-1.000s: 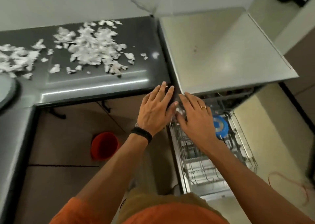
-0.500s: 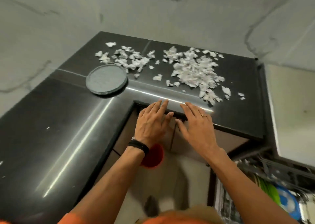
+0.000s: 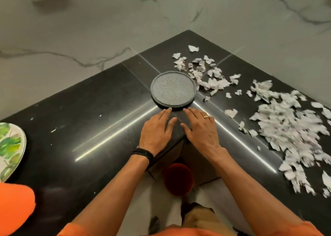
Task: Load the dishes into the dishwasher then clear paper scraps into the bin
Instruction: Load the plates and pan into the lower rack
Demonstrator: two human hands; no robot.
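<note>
Spreading round the corner, the black polished stone table (image 3: 89, 128) carries a wide heap of torn white paper scraps (image 3: 290, 128) on my right. A round dark grey speckled plate (image 3: 172, 89) sits just beyond my fingers (image 3: 166, 113). A green leaf-patterned plate (image 3: 10, 146) shows at the left edge. On the floor below stands a round red bin (image 3: 178, 180). My left hand (image 3: 155, 133) and right hand (image 3: 200, 130) stretch flat over the table's inner corner, side by side, fingers straight, holding nothing.

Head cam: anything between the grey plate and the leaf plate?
Only counter in the head view, bare but for a few tiny white flecks, between the grey plate and the leaf plate.
</note>
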